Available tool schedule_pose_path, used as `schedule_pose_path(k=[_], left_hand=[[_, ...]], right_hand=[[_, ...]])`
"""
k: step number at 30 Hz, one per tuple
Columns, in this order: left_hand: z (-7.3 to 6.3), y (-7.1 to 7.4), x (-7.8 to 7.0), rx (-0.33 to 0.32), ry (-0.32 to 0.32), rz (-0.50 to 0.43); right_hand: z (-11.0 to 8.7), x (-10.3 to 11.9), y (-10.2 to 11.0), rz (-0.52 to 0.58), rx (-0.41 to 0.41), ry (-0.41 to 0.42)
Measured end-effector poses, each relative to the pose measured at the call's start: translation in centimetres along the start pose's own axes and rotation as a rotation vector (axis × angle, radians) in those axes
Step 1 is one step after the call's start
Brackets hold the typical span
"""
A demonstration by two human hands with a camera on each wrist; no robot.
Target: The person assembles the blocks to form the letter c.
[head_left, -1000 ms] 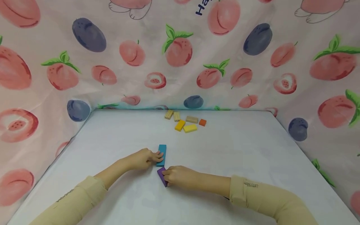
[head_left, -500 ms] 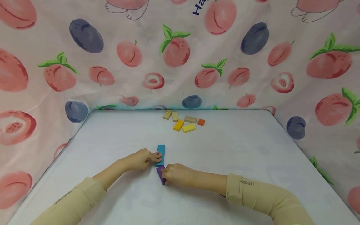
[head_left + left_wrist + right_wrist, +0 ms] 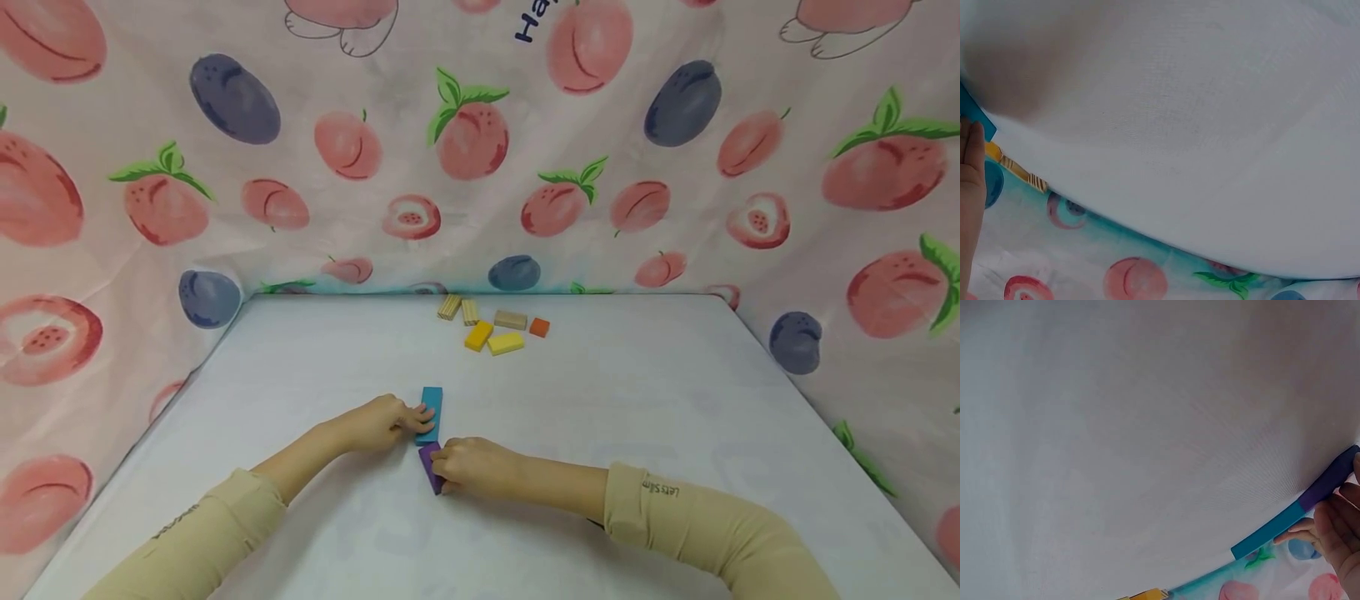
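On the white tabletop lies a long blue block (image 3: 430,402). My left hand (image 3: 381,423) has its fingers laid across the top of it. Just nearer to me, my right hand (image 3: 476,468) pinches a purple block (image 3: 429,463), which is tilted relative to the blue one. The far end of the purple block meets the near end of the blue one, as the right wrist view also shows for the purple block (image 3: 1329,479) and blue block (image 3: 1263,537). In the left wrist view only a corner of the blue block (image 3: 979,119) appears, beside straight fingers.
Farther back on the table sit an orange-yellow block (image 3: 478,336), a light yellow block (image 3: 506,343), a small orange block (image 3: 539,327), a plain wooden block (image 3: 511,320) and two striped wooden pieces (image 3: 449,307). A fruit-print cloth (image 3: 360,225) hangs behind the table.
My right hand has slid the purple block slightly away from me, closing its small gap with the blue block. My left hand and the blue block have stayed in place.
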State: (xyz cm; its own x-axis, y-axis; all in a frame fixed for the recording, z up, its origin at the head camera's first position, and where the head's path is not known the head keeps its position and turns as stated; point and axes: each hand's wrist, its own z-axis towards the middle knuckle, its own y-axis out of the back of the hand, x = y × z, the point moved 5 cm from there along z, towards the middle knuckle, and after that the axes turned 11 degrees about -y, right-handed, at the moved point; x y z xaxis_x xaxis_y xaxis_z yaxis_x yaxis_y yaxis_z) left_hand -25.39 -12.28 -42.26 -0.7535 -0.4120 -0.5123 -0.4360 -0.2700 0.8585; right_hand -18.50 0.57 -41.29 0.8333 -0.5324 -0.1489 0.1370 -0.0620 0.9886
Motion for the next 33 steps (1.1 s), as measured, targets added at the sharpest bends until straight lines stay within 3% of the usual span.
schedule_pose_path(k=[13,19,26,33], left_hand=[[0.0,-0.3,-0.3,0.003,0.001,0.014],[0.1,-0.1,-0.4,0.001,0.002,0.016],[0.2,-0.1,-0.3,0.0,-0.004,0.04],[0.2,0.1,-0.4,-0.013,0.005,0.029]], right_hand=[[-0.5,-0.6,-0.4,0.061,0.018,-0.019],[-1.0,-2.4,0.4,0.17,-0.059,-0.087],[-1.1,-4.0,1.2,0.156,-0.139,-0.125],[-0.4,-6.5,1.6,0.228,-0.185,-0.234]])
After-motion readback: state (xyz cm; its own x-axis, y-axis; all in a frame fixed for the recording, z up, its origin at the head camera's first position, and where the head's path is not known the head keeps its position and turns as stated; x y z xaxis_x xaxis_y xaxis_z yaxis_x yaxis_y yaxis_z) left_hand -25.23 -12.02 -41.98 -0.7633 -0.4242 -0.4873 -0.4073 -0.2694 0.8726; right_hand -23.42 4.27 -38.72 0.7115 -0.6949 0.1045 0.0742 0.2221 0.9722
